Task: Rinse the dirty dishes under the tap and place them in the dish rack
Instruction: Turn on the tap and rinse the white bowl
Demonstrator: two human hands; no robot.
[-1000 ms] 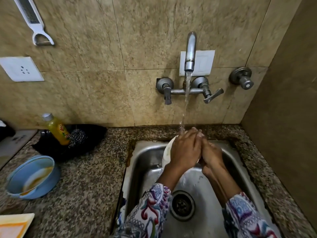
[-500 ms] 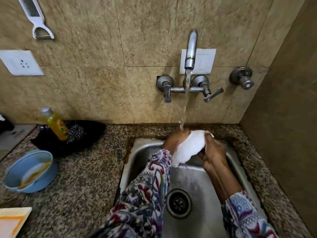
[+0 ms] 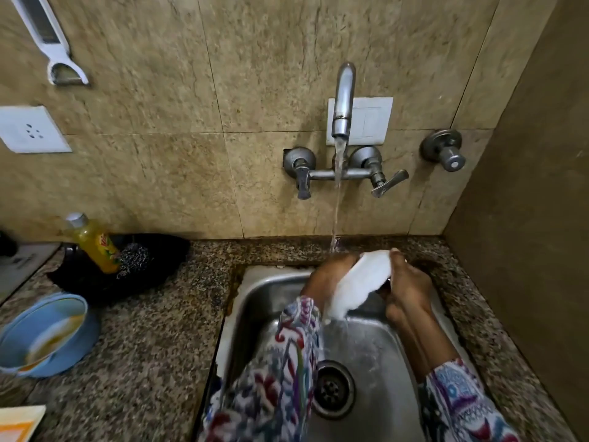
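Both hands, left [image 3: 331,275] and right [image 3: 406,285], grip tilted wet white ceramic plate [image 3: 357,282] under tap stream [image 3: 337,199]; slick rim may slip into steel sink [image 3: 376,352].

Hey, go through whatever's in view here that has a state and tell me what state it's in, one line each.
tap: running, stream falling toward the hands
white dish: tilted over the sink, held from both sides
left hand: grips the dish's left edge
right hand: grips the dish's right edge
sink: wet, drain open
blue bowl: on the counter, yellowish residue inside
yellow bottle: capped, leaning
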